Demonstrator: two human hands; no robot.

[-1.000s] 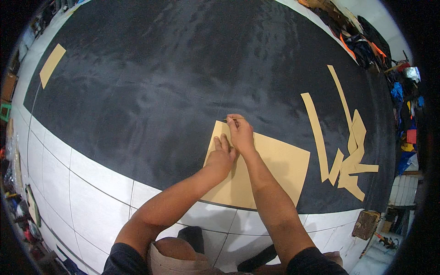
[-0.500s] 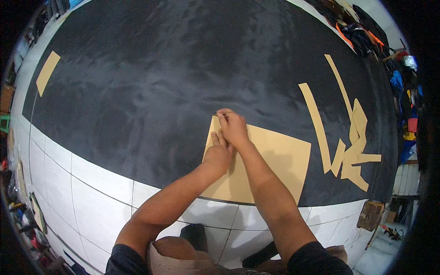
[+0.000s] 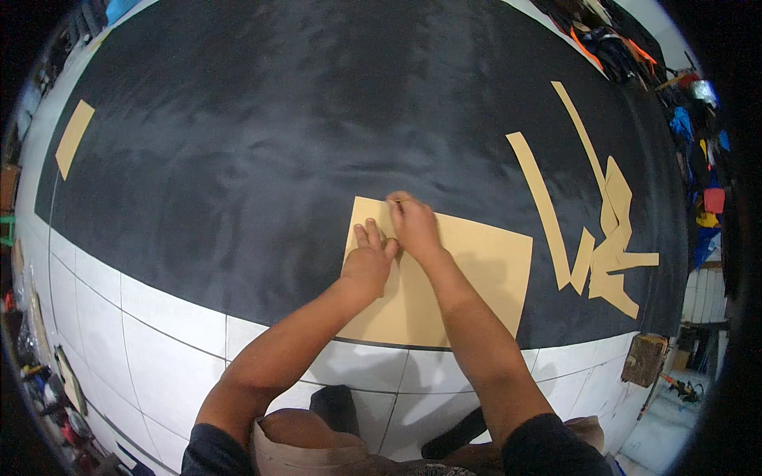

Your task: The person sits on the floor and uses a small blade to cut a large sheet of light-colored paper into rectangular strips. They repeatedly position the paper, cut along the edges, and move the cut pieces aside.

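Where the tan card [image 3: 484, 266] lies on the black cloth [image 3: 238, 166], I have both hands over its left half: the left hand [image 3: 370, 260] is open, fingers slightly spread, resting flat with nothing in its grasp, and the right hand [image 3: 413, 225], by the card's far edge, is pinched closed on a thin stick [image 3: 390, 204], mostly hidden from me by the fingers. Right of the card I see a long strip [image 3: 543, 210], then a small piece [image 3: 582, 260], and past these a heap of scraps [image 3: 615, 247] with a narrow strip [image 3: 582, 131] reaching away from it. Well left of the card, another tan piece [image 3: 75, 140] lies near the cloth's edge. White floor [image 3: 175, 341] shows on the card's near side.
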